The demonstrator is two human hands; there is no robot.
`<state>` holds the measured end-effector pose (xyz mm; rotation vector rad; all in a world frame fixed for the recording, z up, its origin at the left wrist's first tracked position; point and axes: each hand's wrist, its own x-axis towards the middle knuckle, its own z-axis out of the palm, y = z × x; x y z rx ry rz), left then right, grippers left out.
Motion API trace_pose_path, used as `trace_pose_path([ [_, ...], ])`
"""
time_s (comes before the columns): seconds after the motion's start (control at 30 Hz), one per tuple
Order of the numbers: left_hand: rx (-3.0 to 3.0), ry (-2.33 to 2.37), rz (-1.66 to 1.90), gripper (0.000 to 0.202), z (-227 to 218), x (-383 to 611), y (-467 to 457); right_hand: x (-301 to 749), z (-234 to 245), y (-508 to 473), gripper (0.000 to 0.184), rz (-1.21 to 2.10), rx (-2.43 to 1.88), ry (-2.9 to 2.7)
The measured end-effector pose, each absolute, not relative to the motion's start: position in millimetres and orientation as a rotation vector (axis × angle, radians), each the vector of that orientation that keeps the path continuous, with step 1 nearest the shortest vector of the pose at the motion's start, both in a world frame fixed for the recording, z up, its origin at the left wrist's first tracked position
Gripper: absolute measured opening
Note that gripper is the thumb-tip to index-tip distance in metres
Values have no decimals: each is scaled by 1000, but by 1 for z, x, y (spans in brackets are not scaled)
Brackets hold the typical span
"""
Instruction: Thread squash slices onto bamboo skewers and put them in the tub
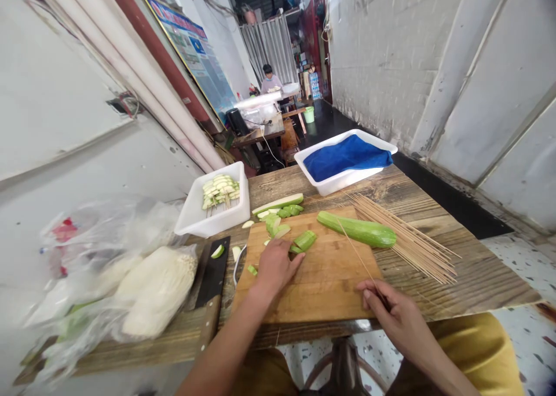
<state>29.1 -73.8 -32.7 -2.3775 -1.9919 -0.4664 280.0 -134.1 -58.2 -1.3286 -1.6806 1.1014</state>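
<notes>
My left hand (278, 263) rests over the wooden cutting board (321, 297), its thumb apart from the curled fingers. The fingers are at a cluster of cut zucchini slices (305, 241); their tips are partly hidden. More zucchini slices (274, 225) lie just beyond them. My right hand (386, 306), near the board's right front corner, pinches a thin bamboo skewer (354, 245) that slants up and left over the board. Its tip overlaps a whole zucchini (358, 229) lying across the board's right edge. A bundle of bamboo skewers (403, 239) is spread on the table right of it.
A white tray (212, 225) holds skewered zucchini slices at the left. Another white tray (330, 186) with a blue cloth (347, 156) stands at the back. The cleaver (212, 292) and plastic-bagged food (156, 292) lie left of the board. A person (271, 82) sits far behind.
</notes>
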Motion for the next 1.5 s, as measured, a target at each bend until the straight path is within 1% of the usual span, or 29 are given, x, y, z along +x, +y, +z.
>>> trace_pose_path([
  [0.07, -2359, -2022, -614, 25, -35, 30, -78, 280, -58, -134, 24, 1088, -1325, -1692],
  [0.13, -2336, -2054, -888, 30, -38, 29, -82, 280, -57, -135, 24, 1075, -1315, -1711],
  [0.23, -2189, -2318, -1542, 40, -40, 29, -88, 279, -55, -137, 30, 1041, -1310, -1725],
  [0.3, -2045, -2556, -1966, 41, -38, 30, -92, 276, -53, -140, 36, 1018, -1296, -1748],
  [0.37, -1899, -2693, -2325, 40, -35, 31, -94, 271, -54, -142, 37, 1004, -1248, -1790],
  [0.43, -1731, -2695, -2724, 38, -32, 32, -95, 264, -55, -144, 34, 967, -1178, -1833],
  [0.5, -1570, -2595, -3160, 34, -30, 31, -96, 255, -55, -147, 29, 929, -1119, -1862],
  [0.53, -1525, -2533, -3328, 32, -30, 30, -96, 251, -55, -148, 28, 937, -1104, -1870],
  [0.6, -1498, -2429, -3523, 31, -32, 28, -96, 241, -54, -151, 31, 1061, -1082, -1884],
  [0.73, -1525, -2344, -3606, 32, -38, 30, -96, 223, -54, -157, 42, 1423, -1041, -1823],
  [0.8, -1504, -2289, -3626, 31, -40, 33, -95, 218, -57, -157, 45, 1481, -1048, -1765],
  [0.93, -1300, -2120, -3783, 28, -41, 35, -93, 217, -61, -155, 42, 1345, -1113, -1628],
  [1.03, -992, -2028, -3902, 22, -41, 31, -91, 218, -60, -152, 37, 1244, -1155, -1537],
  [1.17, -657, -2100, -3948, 14, -39, 25, -92, 218, -56, -149, 28, 1217, -1138, -1614],
  [1.3, -603, -2313, -3863, 11, -35, 23, -95, 216, -55, -146, 28, 1206, -1157, -1716],
  [1.5, -660, -2381, -3818, 12, -32, 25, -97, 213, -55, -146, 32, 1193, -1158, -1752],
])
